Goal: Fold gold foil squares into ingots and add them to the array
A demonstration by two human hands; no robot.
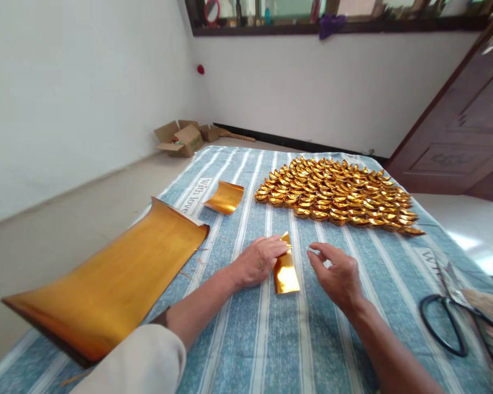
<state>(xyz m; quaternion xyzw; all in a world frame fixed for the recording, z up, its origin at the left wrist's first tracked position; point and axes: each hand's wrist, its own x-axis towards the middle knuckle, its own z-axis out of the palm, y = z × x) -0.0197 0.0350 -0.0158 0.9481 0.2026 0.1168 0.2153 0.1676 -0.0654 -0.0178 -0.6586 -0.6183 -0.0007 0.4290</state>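
A folded strip of shiny gold foil paper (286,275) lies on the striped cloth in front of me. My left hand (262,258) is on its upper part, fingers closed over it and pressing it to the cloth. Just right of the strip, apart from it, my right hand (336,269) hovers with thumb and fingers curled together in a loose pinch; nothing shows in it. One loose, curved gold paper sheet (225,198) rests beyond my left hand. A large curling stack of gold paper (119,273) lies at the left. Several rows of folded gold paper ingots (337,194) fill the back right.
Black-handled scissors (446,323) lie near the right edge of the blue striped tablecloth (246,339), beside a brown textured piece (491,317). Open cardboard boxes (183,139) stand on the floor beyond the table. A brown door (456,120) is at the right.
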